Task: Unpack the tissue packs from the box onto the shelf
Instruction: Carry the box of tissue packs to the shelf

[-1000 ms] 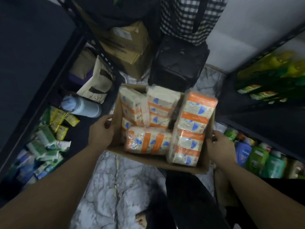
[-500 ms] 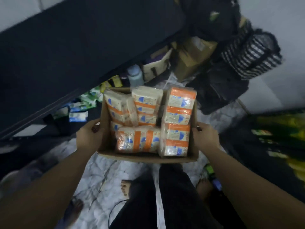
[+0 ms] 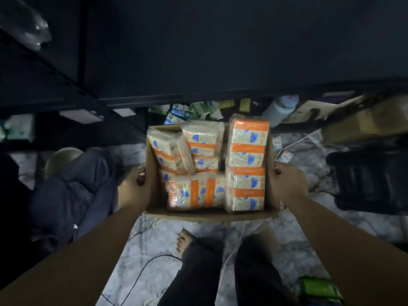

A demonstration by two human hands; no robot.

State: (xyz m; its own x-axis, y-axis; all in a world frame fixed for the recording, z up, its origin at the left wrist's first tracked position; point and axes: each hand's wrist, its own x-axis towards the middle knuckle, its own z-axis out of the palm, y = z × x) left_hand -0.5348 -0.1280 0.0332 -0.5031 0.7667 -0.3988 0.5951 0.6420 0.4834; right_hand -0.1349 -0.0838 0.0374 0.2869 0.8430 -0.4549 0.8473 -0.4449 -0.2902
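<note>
I hold an open cardboard box (image 3: pixel 154 191) in front of me above the floor. My left hand (image 3: pixel 135 188) grips its left wall and my right hand (image 3: pixel 287 186) grips its right wall. The box is filled with several white and orange tissue packs (image 3: pixel 247 164); one pack (image 3: pixel 194 193) lies flat at the front. Straight ahead and above the box spreads a dark, bare shelf board (image 3: pixel 220 51) of a black metal rack.
A lower shelf behind the box holds small green and blue packets (image 3: pixel 194 111) and a pale bottle (image 3: pixel 280 109). A seated person in dark clothes (image 3: pixel 72 191) is at the left. A dark bag (image 3: pixel 371 182) sits at the right. Cables cross the marble floor (image 3: pixel 154 257).
The view has swung left with the box held in both hands: the dark shelf now fills the top, the bags have slid off to the right, and a seated person appears at the left.
</note>
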